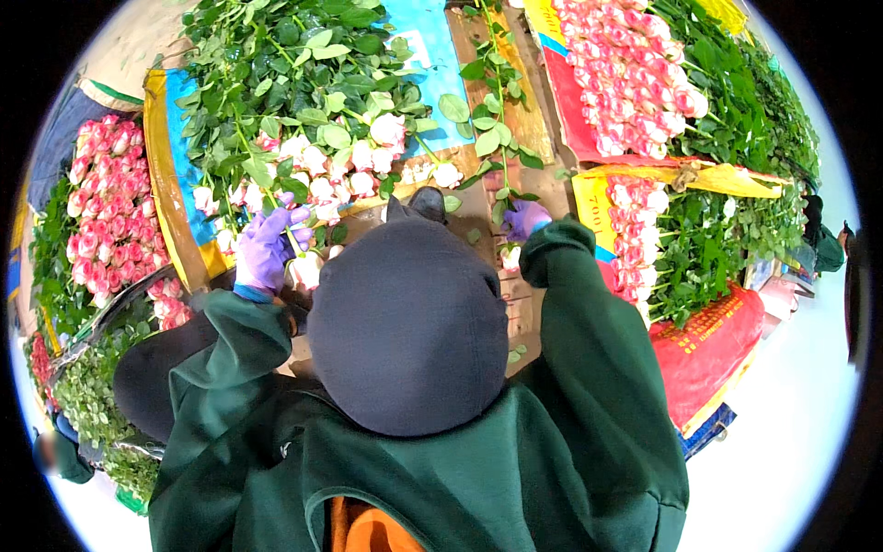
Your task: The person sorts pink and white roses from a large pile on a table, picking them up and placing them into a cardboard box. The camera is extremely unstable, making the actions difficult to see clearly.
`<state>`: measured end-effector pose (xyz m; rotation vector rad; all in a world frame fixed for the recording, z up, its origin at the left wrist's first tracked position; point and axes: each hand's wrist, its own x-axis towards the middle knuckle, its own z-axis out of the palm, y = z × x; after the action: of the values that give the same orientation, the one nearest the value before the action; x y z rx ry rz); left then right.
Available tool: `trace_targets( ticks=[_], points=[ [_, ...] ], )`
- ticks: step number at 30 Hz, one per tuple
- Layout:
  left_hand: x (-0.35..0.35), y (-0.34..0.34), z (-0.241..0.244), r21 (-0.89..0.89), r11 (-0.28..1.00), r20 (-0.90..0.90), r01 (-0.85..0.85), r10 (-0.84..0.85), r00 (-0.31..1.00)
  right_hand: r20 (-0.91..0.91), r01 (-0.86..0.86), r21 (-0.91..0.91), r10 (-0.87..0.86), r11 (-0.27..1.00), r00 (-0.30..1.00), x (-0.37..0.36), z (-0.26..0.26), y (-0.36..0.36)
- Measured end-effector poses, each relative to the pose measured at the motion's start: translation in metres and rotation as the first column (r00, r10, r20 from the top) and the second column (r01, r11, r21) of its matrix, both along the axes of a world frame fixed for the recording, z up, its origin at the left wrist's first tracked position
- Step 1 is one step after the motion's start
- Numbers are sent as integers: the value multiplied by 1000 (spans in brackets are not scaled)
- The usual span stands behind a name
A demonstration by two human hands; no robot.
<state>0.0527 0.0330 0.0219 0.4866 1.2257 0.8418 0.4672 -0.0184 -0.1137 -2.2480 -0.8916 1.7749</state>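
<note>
My left hand [263, 248], in a purple glove, is closed on the stem of a pale rose [305, 270], its bloom hanging just below the fingers. Beside it lies a heap of leafy rose stems [296, 76] with white-pink blooms [325, 188] facing me. My right hand [526, 219], also gloved in purple, grips a second long rose stem [502, 131] close under its bloom [510, 258]. That stem stretches away from me over the wooden work surface [545, 190]. My dark cap [407, 324] hides the area between my arms.
Packed pink-and-white roses [628, 76] lie at the upper right, above another bunch [631, 234] on a yellow-and-red printed wrap [710, 345]. More pink roses [114, 214] stand left, past a yellow-blue sheet edge [169, 172]. Other people [828, 241] appear at both picture edges.
</note>
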Motion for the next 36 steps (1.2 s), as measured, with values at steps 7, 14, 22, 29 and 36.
trace_targets(
  ticks=[7,14,22,29,36],
  points=[
    [-3,-2,-20,153,984,-198,91,-60,978,333,-37,613,-216,789,918,-61,46,-60],
    [2,14,1,59,996,53,-62,58,997,-107,175,971,-358,165,928,35,296,113],
    [27,20,17,67,996,25,-52,51,998,-601,895,421,-785,-150,151,232,282,186],
    [10,23,18,75,989,101,-126,118,988,-734,991,112,-666,72,131,305,251,174],
    [-13,30,13,64,965,-4,-254,254,967,-211,176,878,31,445,977,-12,220,187]
  ],
)
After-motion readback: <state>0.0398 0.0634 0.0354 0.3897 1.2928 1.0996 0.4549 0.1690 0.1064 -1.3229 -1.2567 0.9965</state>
